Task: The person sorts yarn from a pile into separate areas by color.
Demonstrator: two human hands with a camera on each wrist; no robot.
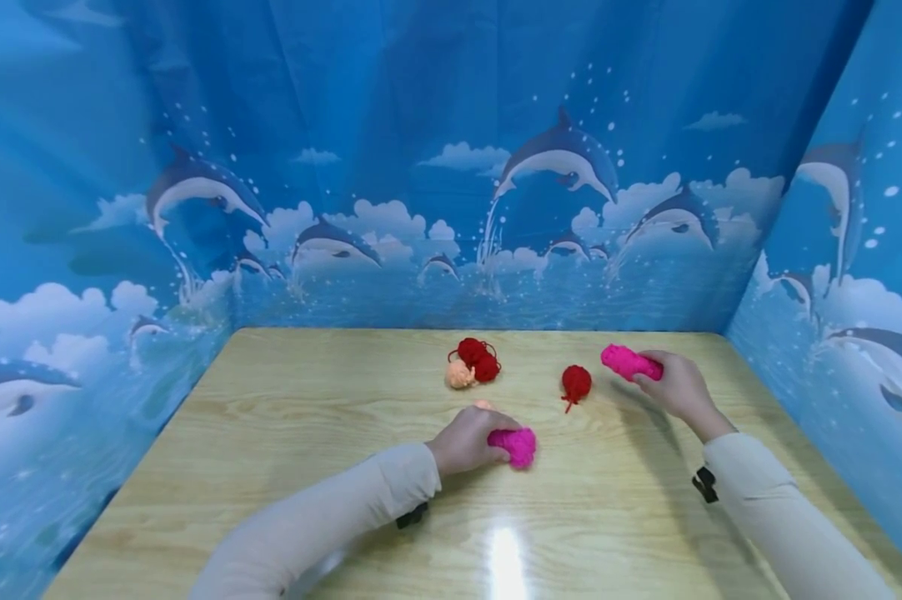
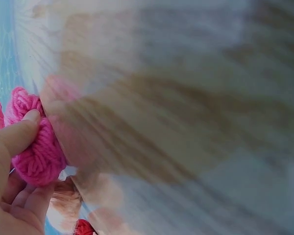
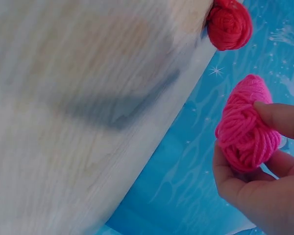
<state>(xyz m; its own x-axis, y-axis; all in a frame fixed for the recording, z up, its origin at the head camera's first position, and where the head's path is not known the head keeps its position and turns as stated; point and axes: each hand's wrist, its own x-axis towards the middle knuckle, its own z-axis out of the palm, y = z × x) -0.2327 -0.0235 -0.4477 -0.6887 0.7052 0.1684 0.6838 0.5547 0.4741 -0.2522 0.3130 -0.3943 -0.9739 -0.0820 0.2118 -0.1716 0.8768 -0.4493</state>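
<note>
My left hand (image 1: 466, 440) grips a round, bright pink yarn ball (image 1: 517, 446) resting on the desk (image 1: 286, 433). My right hand (image 1: 672, 385) grips an oblong pink yarn skein (image 1: 627, 362), its long axis pointing toward ten o'clock. A red ball (image 1: 575, 382) lies between them; red and peach yarn (image 1: 472, 362) sit at twelve o'clock. Blue dolphin-print walls (image 1: 421, 167) surround the pale wooden desk.

In both wrist views the light wooden table (image 2: 186, 122) is smeared by motion blur. The left hand (image 1: 466, 439) covers part of its pink yarn ball (image 1: 517, 446). The small peach yarn ball (image 2: 63, 203) by the left wrist view's bottom edge is blurred.
</note>
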